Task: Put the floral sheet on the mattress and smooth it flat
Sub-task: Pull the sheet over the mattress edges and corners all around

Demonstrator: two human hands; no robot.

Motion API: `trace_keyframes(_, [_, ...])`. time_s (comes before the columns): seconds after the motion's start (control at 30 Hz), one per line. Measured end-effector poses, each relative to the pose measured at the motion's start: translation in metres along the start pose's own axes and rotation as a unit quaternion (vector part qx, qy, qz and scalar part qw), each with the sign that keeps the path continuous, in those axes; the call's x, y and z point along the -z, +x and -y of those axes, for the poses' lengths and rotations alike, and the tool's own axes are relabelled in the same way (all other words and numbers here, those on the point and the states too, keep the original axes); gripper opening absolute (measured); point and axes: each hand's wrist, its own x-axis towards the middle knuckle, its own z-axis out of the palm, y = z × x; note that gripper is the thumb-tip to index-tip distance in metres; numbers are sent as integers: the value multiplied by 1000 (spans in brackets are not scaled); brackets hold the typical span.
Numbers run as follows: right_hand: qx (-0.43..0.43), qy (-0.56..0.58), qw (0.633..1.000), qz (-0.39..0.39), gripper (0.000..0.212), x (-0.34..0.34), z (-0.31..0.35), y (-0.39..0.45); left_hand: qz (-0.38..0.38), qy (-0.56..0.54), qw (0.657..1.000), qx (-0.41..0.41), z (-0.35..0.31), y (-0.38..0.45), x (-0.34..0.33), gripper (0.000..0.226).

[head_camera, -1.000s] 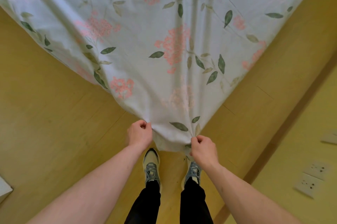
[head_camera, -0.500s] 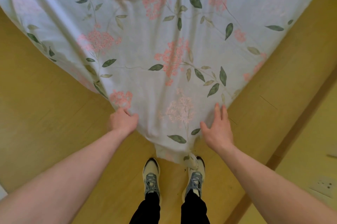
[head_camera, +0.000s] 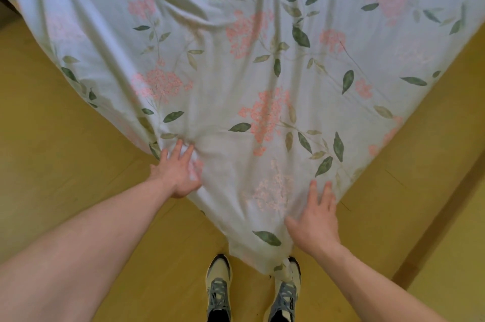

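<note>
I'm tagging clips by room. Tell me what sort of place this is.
Most likely a bedroom: a floral sheet draped over a bed corner, a wooden floor, and both hands smoothing the fabric.

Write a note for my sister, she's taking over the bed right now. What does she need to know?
Left hand: open, fingers spread, pressing the floral sheet near the corner's left edge.
Right hand: open, flat on the sheet by the corner's right edge.
Done: the sheet is spread out, its corner hanging down over the shoes.
Left: creases run through the middle and bunch at the left hand; smooth them outward.
</note>
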Motion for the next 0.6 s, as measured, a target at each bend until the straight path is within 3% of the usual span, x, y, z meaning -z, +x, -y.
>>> trace_keyframes(0.13, [15,-25,998,53,117,10,56,34,-11,-14,999,29,8,16,16,113])
trace_keyframes(0.33, [-85,-74,984,135,172,-9,99,59,-18,-70,989,127,46,58,67,151])
trace_keyframes(0.53, [-151,-96,970,161,183,-21,115,74,75,-141,978,134,81,93,96,182])
trace_keyframes(0.6, [-168,-101,966,171,184,-22,120,76,104,-134,979,114,82,98,92,180])
